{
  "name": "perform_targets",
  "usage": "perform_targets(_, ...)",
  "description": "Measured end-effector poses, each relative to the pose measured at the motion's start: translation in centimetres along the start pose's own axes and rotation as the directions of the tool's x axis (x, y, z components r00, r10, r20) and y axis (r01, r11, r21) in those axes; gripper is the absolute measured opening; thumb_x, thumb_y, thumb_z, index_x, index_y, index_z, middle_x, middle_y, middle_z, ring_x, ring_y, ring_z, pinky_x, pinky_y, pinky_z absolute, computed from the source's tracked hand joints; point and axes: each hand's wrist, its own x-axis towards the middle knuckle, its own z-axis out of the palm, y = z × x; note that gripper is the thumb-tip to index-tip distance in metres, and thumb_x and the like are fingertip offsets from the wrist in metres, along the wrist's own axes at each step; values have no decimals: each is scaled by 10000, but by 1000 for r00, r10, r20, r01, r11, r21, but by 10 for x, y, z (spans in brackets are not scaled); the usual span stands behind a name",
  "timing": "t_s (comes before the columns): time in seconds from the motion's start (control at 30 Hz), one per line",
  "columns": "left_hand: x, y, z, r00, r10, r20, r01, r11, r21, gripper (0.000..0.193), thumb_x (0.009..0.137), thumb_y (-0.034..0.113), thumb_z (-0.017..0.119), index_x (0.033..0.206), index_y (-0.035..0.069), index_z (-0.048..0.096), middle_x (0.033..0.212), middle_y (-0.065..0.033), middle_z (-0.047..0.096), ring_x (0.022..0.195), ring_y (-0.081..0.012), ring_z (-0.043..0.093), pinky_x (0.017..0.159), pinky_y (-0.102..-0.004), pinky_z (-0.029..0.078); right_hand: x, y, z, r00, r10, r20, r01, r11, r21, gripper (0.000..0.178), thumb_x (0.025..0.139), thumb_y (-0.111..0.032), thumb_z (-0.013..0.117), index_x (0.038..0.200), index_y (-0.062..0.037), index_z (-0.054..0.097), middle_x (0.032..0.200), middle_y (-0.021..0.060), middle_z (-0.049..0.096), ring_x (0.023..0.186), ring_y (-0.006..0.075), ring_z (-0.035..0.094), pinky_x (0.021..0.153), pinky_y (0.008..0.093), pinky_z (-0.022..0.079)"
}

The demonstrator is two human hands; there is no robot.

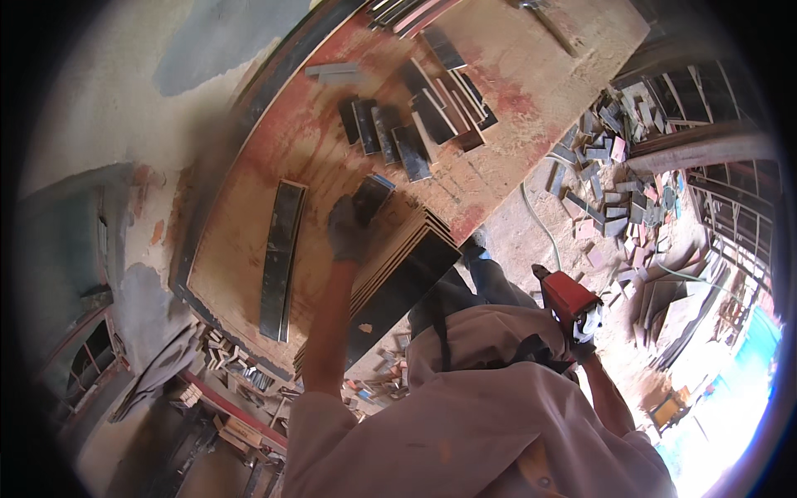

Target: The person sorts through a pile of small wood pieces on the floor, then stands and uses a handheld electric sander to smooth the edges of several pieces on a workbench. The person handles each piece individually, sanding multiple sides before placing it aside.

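My gloved left hand (347,231) reaches out over a worn reddish workbench (515,58) and grips a small dark rectangular plywood piece (371,197). Just below that hand lies a stack of long dark boards (407,270) hanging over the bench edge. My right hand (584,349), down by my side, holds a red power tool (569,300) off the bench. A group of several short dark offcuts (419,124) lies farther out on the bench.
A long dark strip (280,257) lies on the bench to the left. Many small offcuts (618,166) litter the sandy floor at right, with a hose (535,220) running across it. Metal frames (722,207) stand at far right. Scrap piles (241,365) sit under the bench.
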Motion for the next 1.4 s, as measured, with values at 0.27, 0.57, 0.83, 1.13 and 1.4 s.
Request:
perform_targets(0.27,-96,127,-87,928,269,-256,-312,939,-142,909,676,280,883,1432,-6,466,1376,-261,554,1264,-462,528,1076,-517,421,45,31,-7,952,-289,-100,281,956,-89,698,721,-250,835,1337,-56,570,1243,106,627,1138,256,601,1000,371,477)
perform_targets(0.57,-148,159,-37,937,257,-235,-254,966,43,978,662,329,891,1465,-1,443,1436,-244,511,1342,-459,456,1120,-538,369,84,33,-11,847,-512,-144,497,858,-127,744,692,-274,860,1341,-65,563,1265,108,612,1162,265,586,1014,379,467)
perform_targets(0.83,-149,155,-33,949,185,-257,-197,980,-24,941,657,280,895,1442,-11,464,1419,-234,531,1324,-446,478,1110,-536,377,87,42,1,811,-565,-153,555,825,-105,786,666,-296,882,1346,-74,557,1286,109,599,1184,272,573,1026,387,457)
perform_targets(1.13,-149,150,-28,936,200,-288,-226,973,-57,914,718,403,851,1438,-10,470,1421,-226,532,1334,-434,479,1111,-539,371,87,29,4,713,-674,-193,654,739,-165,839,641,-313,908,1358,-76,543,1305,113,586,1200,281,565,1040,387,450)
perform_targets(1.4,-147,148,-23,937,150,-317,-194,975,-110,950,709,555,833,1407,-7,516,1387,-222,560,1299,-424,514,1090,-528,391,72,-3,-19,812,-567,-138,577,815,50,756,762,-278,847,1388,-9,516,1290,103,601,1112,206,610,999,325,480)
